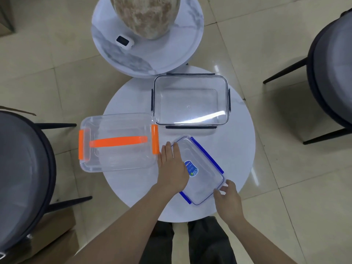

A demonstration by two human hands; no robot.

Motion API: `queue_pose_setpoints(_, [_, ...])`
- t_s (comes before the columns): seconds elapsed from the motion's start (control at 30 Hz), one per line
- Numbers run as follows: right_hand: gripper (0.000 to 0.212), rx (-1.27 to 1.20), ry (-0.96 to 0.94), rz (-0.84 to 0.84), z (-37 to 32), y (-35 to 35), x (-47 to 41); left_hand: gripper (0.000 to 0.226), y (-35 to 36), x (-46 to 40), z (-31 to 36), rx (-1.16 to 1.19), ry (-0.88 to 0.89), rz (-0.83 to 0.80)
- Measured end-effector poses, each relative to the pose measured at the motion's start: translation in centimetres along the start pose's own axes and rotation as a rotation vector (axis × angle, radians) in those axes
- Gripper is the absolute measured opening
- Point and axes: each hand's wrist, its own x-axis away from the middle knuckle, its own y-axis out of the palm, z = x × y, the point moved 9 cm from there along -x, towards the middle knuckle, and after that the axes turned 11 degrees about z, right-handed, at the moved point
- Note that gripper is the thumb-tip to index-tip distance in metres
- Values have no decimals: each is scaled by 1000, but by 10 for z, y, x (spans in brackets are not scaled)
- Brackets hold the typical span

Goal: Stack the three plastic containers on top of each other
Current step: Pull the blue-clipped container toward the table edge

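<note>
While all three clear plastic containers sit unstacked on the round white table, I see: orange-handled box left, overhanging the table's left edge; dark-latched box far right; blue-clipped box near, angled. Left hand lies flat, fingers extended, on the blue-clipped box's left side. Right hand touches its near right corner, fingers loosely curled, no firm grasp visible. Bare tabletop remains at the near left. Two grey chairs flank the table.
</note>
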Motion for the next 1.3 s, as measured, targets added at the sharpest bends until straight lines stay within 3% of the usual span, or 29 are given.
queue_pose_setpoints(0.07, [23,32,10,-20,7,3,-5,79,-1,0,0,-7,-1,20])
queue_pose_setpoints(0.13, [16,3,22,-35,11,3,-7,81,0,3,0,53,-28,21])
queue_pose_setpoints(0.3, [39,-140,77,-81,16,-1,-13,81,2,9,-8,121,-100,47])
queue_pose_setpoints(0.5, [36,-106,112,-1,22,-10,-28,47,-6,15,-26,103,-145,132])
queue_pose_setpoints(0.63, [18,-14,60,44,21,-15,-34,26,-3,23,-44,228,-270,152])
queue_pose_setpoints(1.0, [19,40,5,53,21,-20,-43,37,8,23,-70,555,-487,112])
queue_pose_setpoints(1.3, [25,71,-38,58,16,-24,-44,36,10,33,-73,594,-530,123])
